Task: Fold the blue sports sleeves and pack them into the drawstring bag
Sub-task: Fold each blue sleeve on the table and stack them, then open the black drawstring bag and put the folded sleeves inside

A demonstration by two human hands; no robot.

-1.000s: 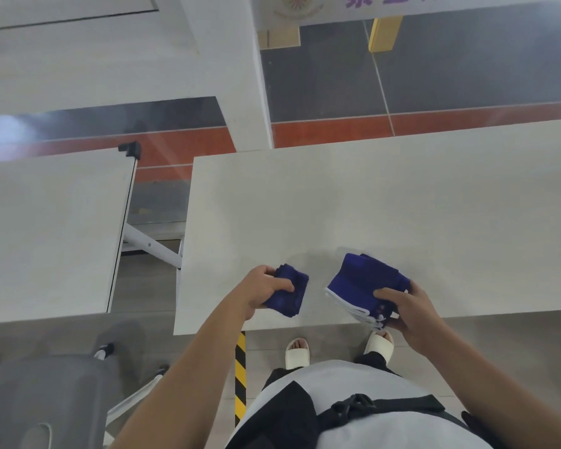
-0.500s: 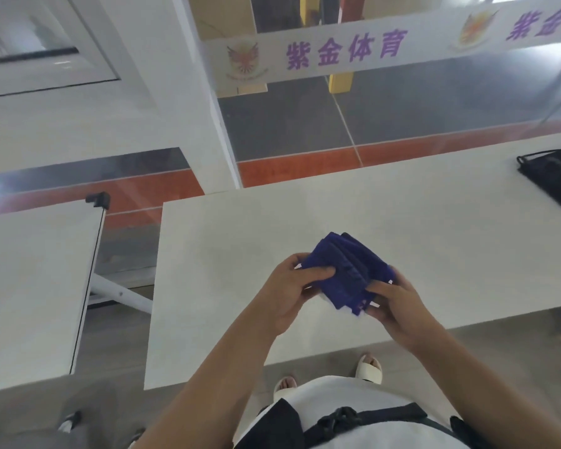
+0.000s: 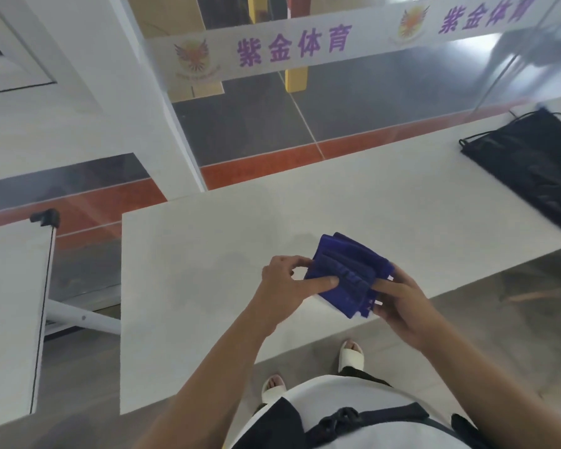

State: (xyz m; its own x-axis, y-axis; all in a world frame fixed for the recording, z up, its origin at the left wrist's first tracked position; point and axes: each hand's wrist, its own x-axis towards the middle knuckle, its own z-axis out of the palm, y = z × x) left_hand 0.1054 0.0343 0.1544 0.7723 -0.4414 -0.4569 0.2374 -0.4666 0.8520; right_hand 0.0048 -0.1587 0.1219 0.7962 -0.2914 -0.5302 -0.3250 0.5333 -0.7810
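Observation:
The folded blue sports sleeves [image 3: 347, 273] form one stack held between both hands just above the white table [image 3: 208, 270], near its front edge. My left hand [image 3: 285, 286] pinches the stack's left side, thumb on top. My right hand [image 3: 402, 306] grips its right and lower side, and white trim shows by those fingers. The black drawstring bag [image 3: 538, 170] lies flat at the table's far right, partly cut off by the frame edge, its cords trailing.
A second white table [image 3: 10, 303] stands to the left across a gap with a metal leg. A white pillar [image 3: 136, 102] and a glass wall with a banner stand behind the table. My sandalled feet show below the front edge.
A second ago each hand held a separate folded sleeve; now both are joined into one stack between my hands. The view swung right, bringing the black bag into sight.

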